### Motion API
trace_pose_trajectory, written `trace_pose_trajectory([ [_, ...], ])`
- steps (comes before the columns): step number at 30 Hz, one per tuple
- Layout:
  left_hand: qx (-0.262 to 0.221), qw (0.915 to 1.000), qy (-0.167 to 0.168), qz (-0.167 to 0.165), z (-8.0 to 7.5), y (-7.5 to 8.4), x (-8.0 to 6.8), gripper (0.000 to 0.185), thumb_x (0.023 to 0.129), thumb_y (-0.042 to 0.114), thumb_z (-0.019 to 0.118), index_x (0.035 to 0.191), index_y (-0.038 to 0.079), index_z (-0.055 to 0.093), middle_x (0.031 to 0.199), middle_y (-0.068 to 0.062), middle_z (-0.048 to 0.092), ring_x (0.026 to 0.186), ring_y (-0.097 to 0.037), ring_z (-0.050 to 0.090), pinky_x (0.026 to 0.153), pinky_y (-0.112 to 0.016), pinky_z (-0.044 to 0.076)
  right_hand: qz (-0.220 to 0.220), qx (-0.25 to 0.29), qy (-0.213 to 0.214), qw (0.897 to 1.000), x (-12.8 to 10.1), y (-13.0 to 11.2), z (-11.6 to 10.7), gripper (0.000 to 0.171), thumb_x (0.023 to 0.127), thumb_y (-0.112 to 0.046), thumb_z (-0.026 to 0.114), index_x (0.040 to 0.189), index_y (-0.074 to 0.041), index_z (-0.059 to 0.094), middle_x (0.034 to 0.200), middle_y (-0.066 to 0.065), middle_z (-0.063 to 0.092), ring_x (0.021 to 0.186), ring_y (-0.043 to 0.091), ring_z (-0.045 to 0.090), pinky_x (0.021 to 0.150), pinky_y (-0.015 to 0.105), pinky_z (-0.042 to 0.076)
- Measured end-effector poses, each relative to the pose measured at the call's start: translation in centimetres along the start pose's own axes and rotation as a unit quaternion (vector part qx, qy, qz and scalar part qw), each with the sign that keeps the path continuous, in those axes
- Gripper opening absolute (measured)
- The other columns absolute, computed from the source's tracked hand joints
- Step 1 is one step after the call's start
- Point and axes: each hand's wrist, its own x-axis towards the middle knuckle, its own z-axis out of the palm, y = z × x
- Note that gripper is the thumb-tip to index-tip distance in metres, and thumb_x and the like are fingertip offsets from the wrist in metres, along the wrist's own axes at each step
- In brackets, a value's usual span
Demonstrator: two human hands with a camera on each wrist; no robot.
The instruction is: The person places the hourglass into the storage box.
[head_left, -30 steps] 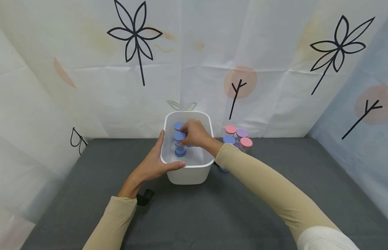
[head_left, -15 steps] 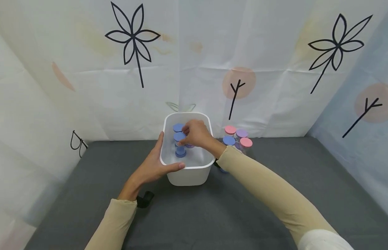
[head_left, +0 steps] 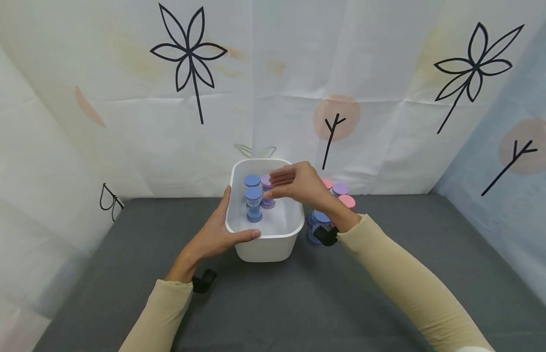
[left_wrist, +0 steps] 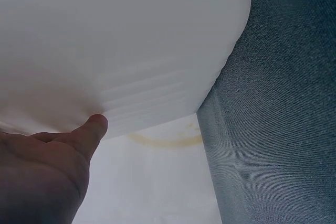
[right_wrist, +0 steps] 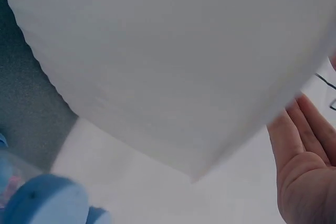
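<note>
A white bin [head_left: 264, 247] stands on the grey tabletop. My left hand [head_left: 221, 229] grips its near-left rim, thumb up along the left side; in the left wrist view the thumb [left_wrist: 92, 132] presses the bin wall [left_wrist: 131, 51]. Inside stand two blue-lidded jars [head_left: 253, 193] and a purple-lidded jar [head_left: 266, 181]. My right hand [head_left: 276, 185] hovers over the bin's right half with fingers straight and holds nothing. The right wrist view shows its bare palm [right_wrist: 307, 166] beside the bin wall [right_wrist: 184, 51].
Just right of the bin stand more jars: a blue-lidded one [head_left: 320, 218], a pink-lidded one [head_left: 346, 201] and a purple-lidded one [head_left: 340, 188]. A white printed curtain [head_left: 123, 122] closes in the back and sides. Grey tabletop [head_left: 299, 303] lies in front.
My right hand has let go of the blue-lidded jar, risen out of the bin and drifted right. The jar stays upright inside. My left hand has kept its hold on the rim.
</note>
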Motion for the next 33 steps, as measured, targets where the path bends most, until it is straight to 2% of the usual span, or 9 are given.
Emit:
trace_pose_trajectory([
  [4,-0.004,1.0,0.004,0.0,0.1,-0.2,0.0,0.119,0.079,0.018,0.089,0.16,0.038,0.004,0.157,-0.01,0.037,0.118,-0.029,0.059,0.095,-0.054,0.05,-0.017,0.063,0.028,0.998,-2.5,0.5,-1.1,0.052,0.08,-0.011,0.088,0.124,0.005,0.068,0.118,0.017,0.071,0.109,0.028,0.07,0.089,0.034,0.056],
  [7,-0.001,1.0,0.009,-0.003,0.1,-0.2,0.0,0.119,0.078,0.019,0.09,0.16,0.037,0.005,0.155,-0.01,0.039,0.116,-0.029,0.059,0.094,-0.058,0.049,-0.024,0.09,0.056,0.994,-4.3,1.3,-1.8,0.051,0.081,-0.006,0.086,0.126,0.006,0.066,0.122,0.02,0.069,0.108,0.026,0.07,0.088,0.032,0.056],
  [14,0.0,0.9999,0.011,-0.002,0.1,-0.2,0.0,0.118,0.078,0.017,0.09,0.16,0.035,0.008,0.155,-0.009,0.039,0.116,-0.028,0.058,0.094,-0.051,0.05,-0.019,0.139,0.097,0.985,-7.8,3.4,-3.5,0.055,0.083,0.003,0.081,0.133,0.01,0.06,0.128,0.025,0.065,0.109,0.022,0.071,0.09,0.031,0.055],
  [19,0.006,0.9999,0.012,-0.003,0.1,-0.2,0.0,0.118,0.078,0.019,0.09,0.16,0.036,0.007,0.156,-0.008,0.038,0.117,-0.027,0.058,0.095,-0.053,0.049,-0.013,0.134,0.123,0.983,-9.3,4.9,-4.3,0.056,0.083,0.001,0.082,0.132,0.013,0.058,0.129,0.03,0.062,0.112,0.023,0.069,0.09,0.029,0.055],
  [23,0.006,0.9999,0.008,-0.002,0.1,-0.2,0.1,0.118,0.078,0.018,0.09,0.16,0.036,0.007,0.156,-0.008,0.038,0.117,-0.027,0.058,0.094,-0.053,0.049,-0.007,0.127,0.138,0.982,-10.0,5.7,-4.6,0.056,0.085,0.0,0.081,0.133,0.014,0.056,0.128,0.029,0.063,0.114,0.025,0.068,0.088,0.028,0.055],
  [30,0.008,0.9999,0.009,0.004,0.0,-0.1,0.2,0.118,0.078,0.015,0.09,0.16,0.036,0.008,0.156,-0.008,0.038,0.118,-0.028,0.057,0.094,-0.052,0.049,0.005,0.104,0.133,0.986,-10.1,6.4,-5.0,0.057,0.086,-0.005,0.082,0.134,0.012,0.057,0.13,0.031,0.061,0.115,0.026,0.067,0.088,0.026,0.055],
  [33,0.005,0.9999,0.01,0.001,0.1,-0.1,0.2,0.119,0.078,0.015,0.09,0.16,0.038,0.007,0.156,-0.007,0.038,0.118,-0.028,0.057,0.094,-0.054,0.049,0.014,0.083,0.129,0.988,-10.1,6.7,-5.2,0.056,0.085,-0.006,0.082,0.133,0.01,0.058,0.129,0.031,0.062,0.114,0.033,0.067,0.087,0.025,0.055],
])
